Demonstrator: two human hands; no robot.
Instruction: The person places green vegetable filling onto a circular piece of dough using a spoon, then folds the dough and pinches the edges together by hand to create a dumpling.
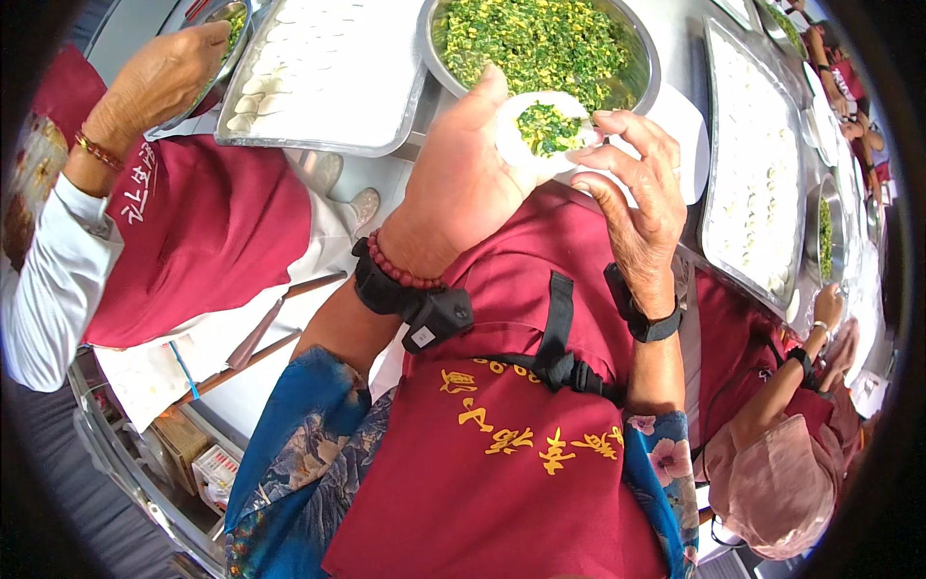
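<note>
On the palm and fingers of my left hand [463,183] rests a round white dumpling wrapper [508,137], cupped under my raised thumb. Chopped green and yellow filling [547,128] sits in its middle, and the wrapper is unfolded. My right hand [644,183] is at the wrapper's right side, with its bent fingers and thumb closed on the edge there. Just beyond my hands stands a metal bowl [653,82] heaped with the same chopped filling.
A metal tray [338,121] with rows of white dumplings lies left of the bowl, and another tray [757,154] lies to the right. A co-worker's hand [169,82] holds a bowl at far left. Another person in a pinkish cap [781,482] works at right.
</note>
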